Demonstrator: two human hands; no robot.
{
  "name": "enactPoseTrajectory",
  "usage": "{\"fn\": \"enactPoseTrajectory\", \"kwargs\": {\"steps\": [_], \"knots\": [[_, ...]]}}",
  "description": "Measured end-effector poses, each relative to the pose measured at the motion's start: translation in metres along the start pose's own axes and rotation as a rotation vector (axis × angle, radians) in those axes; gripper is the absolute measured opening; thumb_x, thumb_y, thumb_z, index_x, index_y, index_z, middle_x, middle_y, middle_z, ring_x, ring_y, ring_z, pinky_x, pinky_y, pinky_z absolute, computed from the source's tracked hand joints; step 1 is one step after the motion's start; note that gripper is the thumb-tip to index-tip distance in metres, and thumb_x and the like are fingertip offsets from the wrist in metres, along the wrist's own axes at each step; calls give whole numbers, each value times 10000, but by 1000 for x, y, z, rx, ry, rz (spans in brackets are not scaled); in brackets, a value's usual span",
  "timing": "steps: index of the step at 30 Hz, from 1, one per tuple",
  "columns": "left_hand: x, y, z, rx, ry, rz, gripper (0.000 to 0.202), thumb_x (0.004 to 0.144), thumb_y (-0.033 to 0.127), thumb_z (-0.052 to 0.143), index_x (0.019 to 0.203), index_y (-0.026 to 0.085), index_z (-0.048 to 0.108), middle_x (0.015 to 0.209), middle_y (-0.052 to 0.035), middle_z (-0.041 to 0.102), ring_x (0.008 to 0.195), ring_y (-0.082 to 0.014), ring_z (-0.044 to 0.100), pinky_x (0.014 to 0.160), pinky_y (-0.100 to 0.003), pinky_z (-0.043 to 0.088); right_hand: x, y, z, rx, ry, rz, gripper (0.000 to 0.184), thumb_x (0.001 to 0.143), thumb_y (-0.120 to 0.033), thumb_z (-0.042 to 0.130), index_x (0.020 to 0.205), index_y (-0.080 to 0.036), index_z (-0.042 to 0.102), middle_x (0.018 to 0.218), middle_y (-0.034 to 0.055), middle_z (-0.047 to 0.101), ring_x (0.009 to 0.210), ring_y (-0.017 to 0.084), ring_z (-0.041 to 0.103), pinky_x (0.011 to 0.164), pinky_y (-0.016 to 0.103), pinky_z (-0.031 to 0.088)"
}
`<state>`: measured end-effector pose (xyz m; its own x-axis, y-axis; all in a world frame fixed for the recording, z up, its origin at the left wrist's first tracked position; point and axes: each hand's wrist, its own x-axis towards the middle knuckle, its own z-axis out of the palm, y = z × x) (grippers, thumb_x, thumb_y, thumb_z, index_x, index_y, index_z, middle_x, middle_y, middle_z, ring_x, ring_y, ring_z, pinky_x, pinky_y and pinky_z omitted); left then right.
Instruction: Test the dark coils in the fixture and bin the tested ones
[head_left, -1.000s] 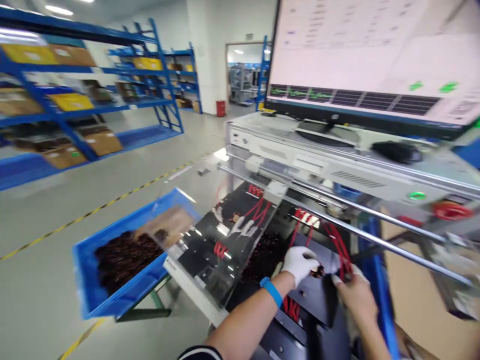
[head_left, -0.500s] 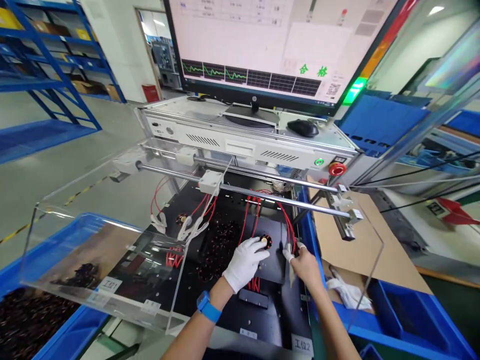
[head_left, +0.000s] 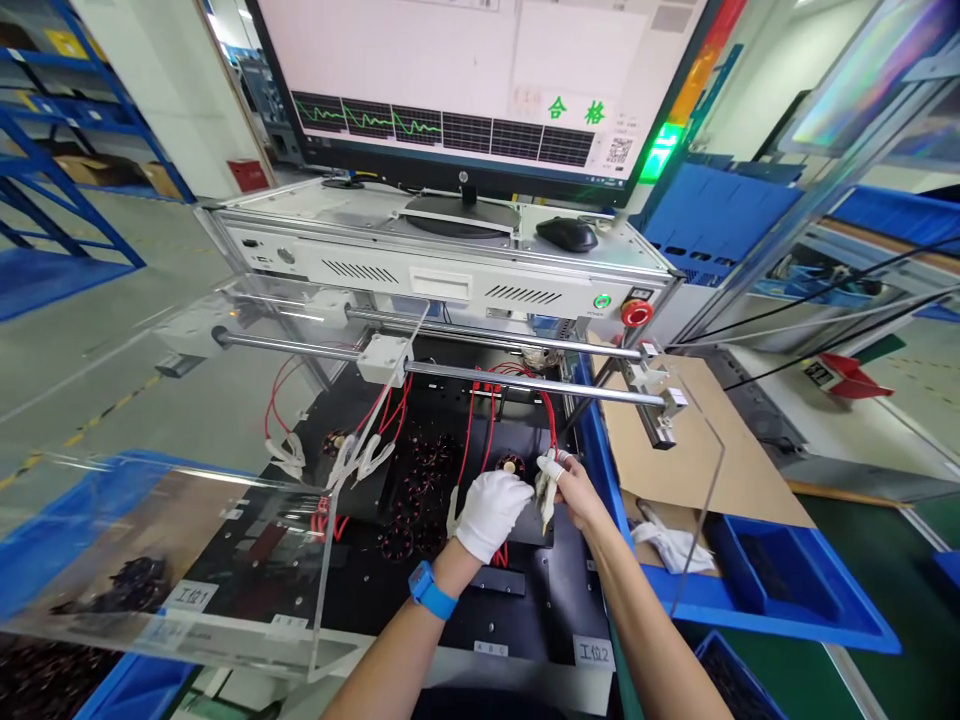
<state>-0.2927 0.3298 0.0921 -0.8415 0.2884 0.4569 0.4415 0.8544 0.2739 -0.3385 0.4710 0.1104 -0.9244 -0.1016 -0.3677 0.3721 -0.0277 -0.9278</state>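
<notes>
My left hand (head_left: pixel 491 515), in a white glove with a blue watch at the wrist, is closed just in front of a small round motor stator (head_left: pixel 511 466). What its fingers pinch is hidden. My right hand (head_left: pixel 574 488), with white covers on some fingertips, is closed round white test clips (head_left: pixel 547 492) on red wires, close to the left fingertips. Another white clip (head_left: pixel 453 512) hangs at the left of my gloved hand. The stator lies on a dark plate; its lower edge is partly covered by the glove.
Loose stators (head_left: pixel 420 480) lie on the black bench to the left. More white clips (head_left: pixel 360 460) hang there. Steel rails (head_left: pixel 525 385) and a clear cover (head_left: pixel 326 580) span the station. A monitor (head_left: pixel 465 90) stands behind; blue bins (head_left: pixel 780 570) flank it, and a red emergency button (head_left: pixel 637 314) is right.
My right hand has brought the clips left and closer to the stator. My left hand has drawn back from atop the stator to its front, fingers now curled. The view has shifted right.
</notes>
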Motion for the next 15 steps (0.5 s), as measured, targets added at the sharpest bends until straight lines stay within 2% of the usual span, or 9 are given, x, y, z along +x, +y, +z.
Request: {"fn": "enactPoseTrajectory", "kwargs": {"steps": [4,9,15], "knots": [[-2,-1,2,-45,11,22,185,823,213,473,798,225,656,713,-28,615,751,-144,565,719,-261,460,-1,-3,-2,-15,39,-42,430,558,-452,701,800,-170,484,522,-47,502,397,107,471,333,194,365],[-2,0,3,-26,15,-38,192,794,192,502,927,228,637,729,-32,618,726,-149,574,688,-261,472,-2,-6,0,-32,54,-69,442,554,-468,702,806,-177,485,521,-50,495,399,113,463,345,213,371],[-1,2,1,-18,10,-78,221,806,181,473,961,226,625,706,-33,610,688,-147,575,644,-252,466,-1,3,9,-52,110,-125,441,577,-469,704,825,-176,486,622,-11,574,455,121,507,414,231,423]]}}
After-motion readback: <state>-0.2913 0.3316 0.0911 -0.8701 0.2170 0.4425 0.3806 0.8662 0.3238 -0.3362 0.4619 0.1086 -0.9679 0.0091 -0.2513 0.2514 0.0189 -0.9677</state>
